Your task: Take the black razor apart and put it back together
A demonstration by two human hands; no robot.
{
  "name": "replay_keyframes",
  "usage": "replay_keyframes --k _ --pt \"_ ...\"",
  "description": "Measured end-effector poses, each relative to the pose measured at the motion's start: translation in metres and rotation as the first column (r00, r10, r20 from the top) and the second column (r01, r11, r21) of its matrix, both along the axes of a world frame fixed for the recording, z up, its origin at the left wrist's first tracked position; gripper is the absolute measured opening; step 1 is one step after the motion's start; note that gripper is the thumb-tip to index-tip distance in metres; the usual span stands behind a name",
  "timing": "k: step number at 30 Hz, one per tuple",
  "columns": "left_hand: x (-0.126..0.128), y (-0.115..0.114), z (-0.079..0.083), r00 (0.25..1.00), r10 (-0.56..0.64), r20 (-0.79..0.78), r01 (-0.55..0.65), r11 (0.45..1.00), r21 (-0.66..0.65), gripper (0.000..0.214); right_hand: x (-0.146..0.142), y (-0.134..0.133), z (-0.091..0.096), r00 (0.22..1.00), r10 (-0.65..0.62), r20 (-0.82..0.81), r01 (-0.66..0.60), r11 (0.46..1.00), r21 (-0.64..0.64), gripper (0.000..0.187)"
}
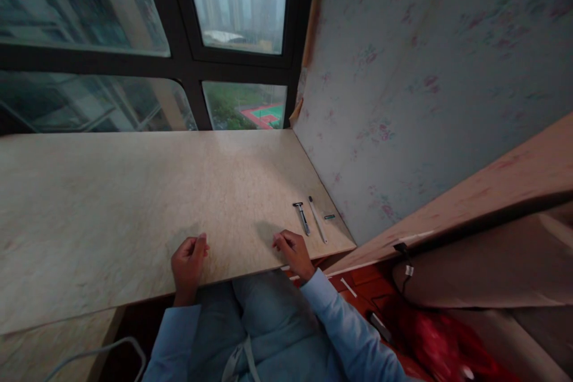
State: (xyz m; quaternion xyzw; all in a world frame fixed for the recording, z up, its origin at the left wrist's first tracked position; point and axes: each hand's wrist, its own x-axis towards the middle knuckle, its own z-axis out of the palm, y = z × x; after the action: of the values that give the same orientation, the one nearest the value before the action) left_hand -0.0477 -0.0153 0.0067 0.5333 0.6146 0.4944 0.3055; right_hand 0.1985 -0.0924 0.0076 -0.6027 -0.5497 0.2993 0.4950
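Observation:
My left hand [188,262] rests on the near edge of a pale marble-look sill [134,203], its fingers curled in with nothing visible in them. My right hand [293,252] rests on the same edge further right, fingers also curled, holding nothing that I can see. Just right of my right hand lie a razor [302,216] with a dark handle, a thin white pen-like stick [317,219] and a small dark piece [329,216]. Both sleeves are light blue.
A dark-framed window [188,65] stands behind the sill. A floral wallpapered wall [403,101] closes the right side. A wooden board [470,197] slants at the right. Below are my lap, a red floor with a white stick [348,287] and a red bag [439,340].

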Motion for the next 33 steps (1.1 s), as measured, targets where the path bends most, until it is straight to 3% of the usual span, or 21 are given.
replay_keyframes --k 6,13,19,22,25,29,33 --pt "-0.001 0.002 -0.002 1.000 -0.002 0.007 0.002 1.000 -0.011 0.028 0.058 -0.025 0.012 0.963 -0.258 0.081 0.257 0.966 0.018 0.032" --pt "-0.002 0.003 -0.007 1.000 0.006 0.005 -0.006 1.000 -0.011 0.028 0.107 -0.038 0.013 0.887 -0.372 0.273 0.391 0.920 -0.017 0.031" --pt "-0.003 0.003 -0.007 1.000 0.013 -0.011 -0.013 1.000 -0.013 0.027 0.096 -0.035 0.013 0.882 -0.187 0.432 0.288 0.940 -0.183 0.028" --pt "-0.002 0.003 -0.005 1.000 0.013 -0.005 -0.013 1.000 -0.017 0.029 0.085 -0.030 0.012 0.851 -0.173 0.495 0.305 0.932 -0.199 0.027" --pt "-0.001 0.002 -0.005 1.000 0.002 0.001 -0.001 1.000 -0.031 0.031 0.079 -0.022 0.013 0.811 -0.209 0.546 0.370 0.907 -0.202 0.027" --pt "-0.001 0.002 -0.006 1.000 0.002 0.005 -0.002 1.000 -0.026 0.030 0.074 -0.003 0.019 0.749 -0.196 0.633 0.465 0.836 -0.291 0.024" --pt "-0.001 0.002 -0.006 1.000 -0.005 0.004 0.005 1.000 -0.008 0.031 0.067 0.011 0.022 0.731 -0.177 0.659 0.495 0.802 -0.335 0.019"
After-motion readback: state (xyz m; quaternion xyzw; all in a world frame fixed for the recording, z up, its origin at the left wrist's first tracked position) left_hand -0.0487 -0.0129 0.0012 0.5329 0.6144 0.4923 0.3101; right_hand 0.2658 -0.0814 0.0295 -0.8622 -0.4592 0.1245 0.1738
